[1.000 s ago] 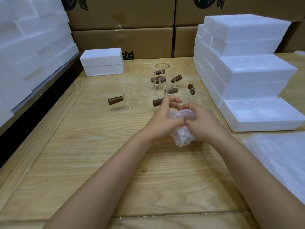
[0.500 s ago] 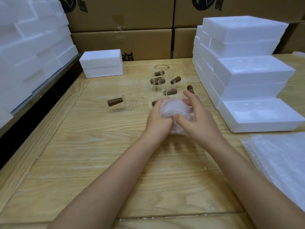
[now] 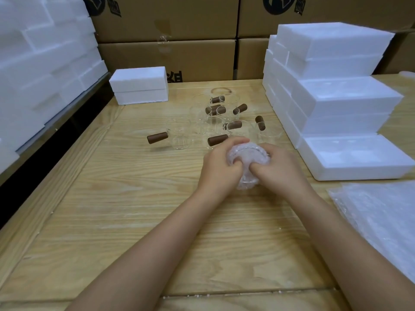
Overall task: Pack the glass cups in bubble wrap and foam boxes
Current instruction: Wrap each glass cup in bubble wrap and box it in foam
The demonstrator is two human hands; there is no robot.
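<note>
While both hands, left hand [image 3: 219, 167] and right hand [image 3: 278, 169], clamp together around the bubble-wrapped cup [image 3: 247, 157] at mid-table, wrapping seems nearly finished; next, it needs seating in the open foam box [image 3: 359, 167] at right.

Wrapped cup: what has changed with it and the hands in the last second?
The left hand and right hand kept hold of the wrapped cup and turned it: it hung below the fingers, now it shows above them, thumbs pressing into the wrap. The bare cups, foam boxes, bubble wrap sheets: unmoved.
</note>
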